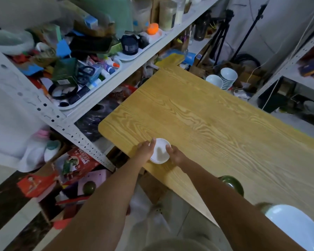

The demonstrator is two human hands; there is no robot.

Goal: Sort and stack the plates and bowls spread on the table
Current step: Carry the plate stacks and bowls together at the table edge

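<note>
A small white bowl [160, 151] sits on the wooden table [216, 127] near its left front corner. My left hand [145, 149] grips the bowl's left side and my right hand [176, 154] grips its right side. A dark green bowl [231, 183] rests at the table's near edge, partly hidden behind my right forearm. A large white plate [295, 227] lies at the bottom right. Beyond the table's far end stands a stack of white bowls [228, 77] with a single white bowl [214, 81] beside it.
A metal shelf [91, 98] crowded with trays of clutter runs along the table's left side. Red boxes [76, 163] and a pink box lie on the floor below it. Tripods [223, 33] and another shelf [297, 69] stand at the far right.
</note>
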